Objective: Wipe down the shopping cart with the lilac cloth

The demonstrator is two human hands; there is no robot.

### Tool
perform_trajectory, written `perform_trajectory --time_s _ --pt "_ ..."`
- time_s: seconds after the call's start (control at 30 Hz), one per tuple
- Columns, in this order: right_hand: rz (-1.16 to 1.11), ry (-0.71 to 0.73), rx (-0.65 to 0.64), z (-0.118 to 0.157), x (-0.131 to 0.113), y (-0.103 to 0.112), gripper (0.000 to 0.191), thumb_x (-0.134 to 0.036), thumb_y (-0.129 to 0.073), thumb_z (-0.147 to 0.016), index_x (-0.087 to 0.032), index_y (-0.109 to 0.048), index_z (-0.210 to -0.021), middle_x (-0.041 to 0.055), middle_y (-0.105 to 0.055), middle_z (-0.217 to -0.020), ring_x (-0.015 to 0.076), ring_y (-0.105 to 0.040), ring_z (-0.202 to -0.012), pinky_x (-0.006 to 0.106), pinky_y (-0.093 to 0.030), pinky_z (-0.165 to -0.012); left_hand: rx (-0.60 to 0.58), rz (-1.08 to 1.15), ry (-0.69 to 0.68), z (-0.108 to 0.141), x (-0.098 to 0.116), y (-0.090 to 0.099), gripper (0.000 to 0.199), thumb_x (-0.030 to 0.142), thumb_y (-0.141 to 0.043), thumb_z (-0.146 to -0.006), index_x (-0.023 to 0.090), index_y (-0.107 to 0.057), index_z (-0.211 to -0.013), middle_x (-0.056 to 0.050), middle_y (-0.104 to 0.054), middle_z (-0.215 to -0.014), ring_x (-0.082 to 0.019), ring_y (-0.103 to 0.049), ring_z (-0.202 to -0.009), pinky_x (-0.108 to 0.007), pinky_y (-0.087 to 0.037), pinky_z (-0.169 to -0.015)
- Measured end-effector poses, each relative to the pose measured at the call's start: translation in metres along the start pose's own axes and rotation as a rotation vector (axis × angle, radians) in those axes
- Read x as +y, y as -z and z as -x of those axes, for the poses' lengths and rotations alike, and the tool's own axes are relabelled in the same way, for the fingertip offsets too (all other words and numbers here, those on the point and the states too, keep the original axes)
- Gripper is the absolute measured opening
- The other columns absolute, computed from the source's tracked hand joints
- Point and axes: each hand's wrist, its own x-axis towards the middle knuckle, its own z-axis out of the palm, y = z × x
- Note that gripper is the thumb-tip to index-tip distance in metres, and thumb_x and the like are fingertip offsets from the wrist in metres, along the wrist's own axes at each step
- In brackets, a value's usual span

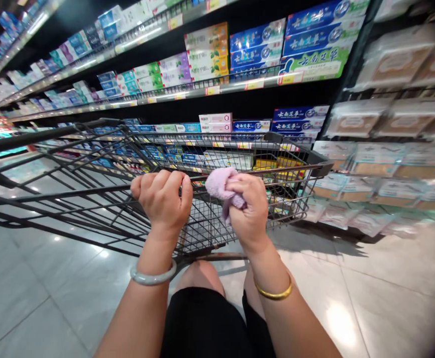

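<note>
My left hand (165,199) is wrapped round the near top rail of a dark wire shopping cart (316,161), its knuckles facing up. In my right hand (253,209) a fuzzy lilac cloth (219,183) is bunched up, part of it sticking out past my thumb and a tail hanging below. This fist is at the same rail; whether the fingers also close on the metal is hidden. The cart stands crosswise in front of my legs, and the wire mesh of its basket shows below my hands.
Beyond the cart runs a shelf (217,90) stocked with toothpaste boxes (257,42) in blue, green, white and orange. Packaged goods (378,159) hang in rows at the right. Glossy floor tiles (352,288) lie around the cart.
</note>
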Motion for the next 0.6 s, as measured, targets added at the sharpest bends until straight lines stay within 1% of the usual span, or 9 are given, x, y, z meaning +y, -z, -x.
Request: perform_trajectory --time_s 0.03,0.1,0.2,0.23,0.3,0.4,0.47,0.5,0.6 --pt "0.022 0.041 -0.013 -0.001 -0.001 0.001 0.029 -0.003 -0.059 -0.08 -0.026 -0.068 -0.095 0.0014 -0.069 -0.105 0.0195 -0.065 -0.105 0.039 -0.052 -0.092 -0.005 0.002 0.0 0.001 -0.001 0.001 0.026 0.04 -0.051 -0.099 0.025 -0.067 -0.085 -0.004 -0.067 -0.077 -0.025 -0.054 -0.087 -0.044 -0.03 -0.091" --pt "0.095 0.069 0.051 -0.005 0.004 0.008 0.026 -0.006 -0.06 -0.082 -0.026 -0.068 -0.096 0.0011 -0.069 -0.105 0.0197 -0.065 -0.105 0.04 -0.051 -0.094 -0.009 0.003 -0.006 0.003 -0.004 0.001 0.026 0.04 -0.051 -0.099 0.024 -0.068 -0.088 -0.005 -0.069 -0.081 -0.025 -0.055 -0.09 -0.044 -0.031 -0.093" --pt "0.179 0.015 0.217 -0.009 0.016 0.02 0.028 -0.006 -0.059 -0.081 -0.026 -0.068 -0.1 0.0015 -0.067 -0.108 0.0212 -0.064 -0.109 0.044 -0.05 -0.099 -0.014 0.019 -0.002 0.005 -0.006 0.001 0.028 0.041 -0.05 -0.099 0.024 -0.07 -0.091 -0.005 -0.071 -0.084 -0.026 -0.057 -0.091 -0.045 -0.034 -0.094" --pt "0.182 -0.004 0.246 -0.009 0.019 0.022 0.03 -0.005 -0.059 -0.08 -0.026 -0.067 -0.1 0.0016 -0.067 -0.108 0.0214 -0.064 -0.109 0.045 -0.049 -0.1 -0.021 0.033 0.014 0.005 -0.005 0.001 0.028 0.041 -0.049 -0.1 0.024 -0.07 -0.09 -0.005 -0.071 -0.084 -0.026 -0.057 -0.091 -0.045 -0.035 -0.096" --pt "0.155 -0.021 0.236 -0.008 0.018 0.021 0.033 -0.003 -0.058 -0.078 -0.026 -0.067 -0.101 0.0016 -0.066 -0.108 0.0215 -0.064 -0.109 0.046 -0.049 -0.101 -0.036 0.073 0.085 0.002 0.0 0.004 0.03 0.04 -0.049 -0.1 0.024 -0.07 -0.085 -0.004 -0.073 -0.086 -0.025 -0.059 -0.093 -0.047 -0.036 -0.103" --pt "0.087 -0.004 0.096 -0.006 0.01 0.014 0.032 -0.004 -0.057 -0.08 -0.026 -0.067 -0.101 0.0014 -0.066 -0.11 0.0206 -0.065 -0.11 0.043 -0.051 -0.098 -0.036 0.143 0.215 -0.007 0.017 0.012 0.027 0.038 -0.053 -0.099 0.026 -0.073 -0.086 -0.003 -0.076 -0.102 -0.026 -0.061 -0.106 -0.054 -0.028 -0.117" --pt "0.071 0.011 0.066 -0.006 0.008 0.012 0.03 -0.005 -0.057 -0.081 -0.026 -0.067 -0.1 0.0015 -0.067 -0.11 0.0204 -0.065 -0.11 0.043 -0.052 -0.099 -0.049 0.207 0.198 -0.014 0.033 0.017 0.023 0.037 -0.055 -0.098 0.029 -0.076 -0.095 0.0 -0.076 -0.113 -0.027 -0.06 -0.117 -0.057 -0.021 -0.122" --pt "0.074 0.009 0.097 -0.007 0.01 0.014 0.031 -0.004 -0.056 -0.08 -0.025 -0.067 -0.1 0.0018 -0.066 -0.109 0.0205 -0.065 -0.11 0.044 -0.051 -0.1 -0.071 0.257 0.15 -0.018 0.042 0.017 0.023 0.037 -0.053 -0.099 0.031 -0.076 -0.098 0.001 -0.076 -0.112 -0.025 -0.06 -0.118 -0.056 -0.02 -0.123" --pt "0.118 -0.028 0.294 -0.014 0.026 0.027 0.035 -0.002 -0.054 -0.073 -0.022 -0.067 -0.1 0.0036 -0.066 -0.105 0.0214 -0.064 -0.107 0.045 -0.05 -0.102 -0.161 0.375 0.057 -0.021 0.065 0.012 0.029 0.037 -0.047 -0.102 0.03 -0.073 -0.112 0.001 -0.076 -0.114 -0.022 -0.061 -0.116 -0.05 -0.021 -0.124"
